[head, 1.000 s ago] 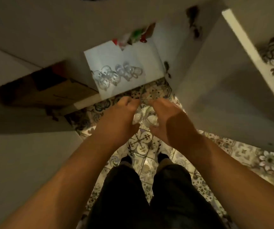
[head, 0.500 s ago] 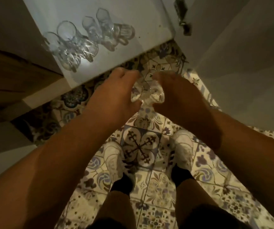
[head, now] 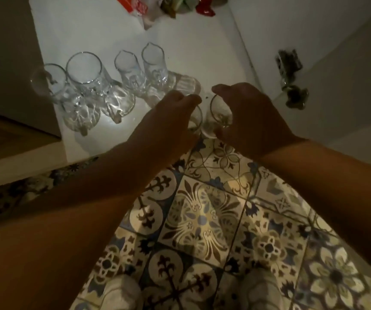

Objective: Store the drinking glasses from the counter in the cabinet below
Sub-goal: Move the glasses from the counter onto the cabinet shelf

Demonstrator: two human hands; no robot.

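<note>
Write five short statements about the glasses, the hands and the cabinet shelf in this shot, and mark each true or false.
1. Each hand holds a glass. True: the left hand grips one glass and the right hand grips another.
2. The white shelf has no glasses on it. False: several glasses already stand there.
3. The floor is plain wood. False: it is patterned tile.
4. Colourful packets lie at the back of the shelf. True.
5. The held glasses are at the shelf's back wall. False: they are at its front edge.
</note>
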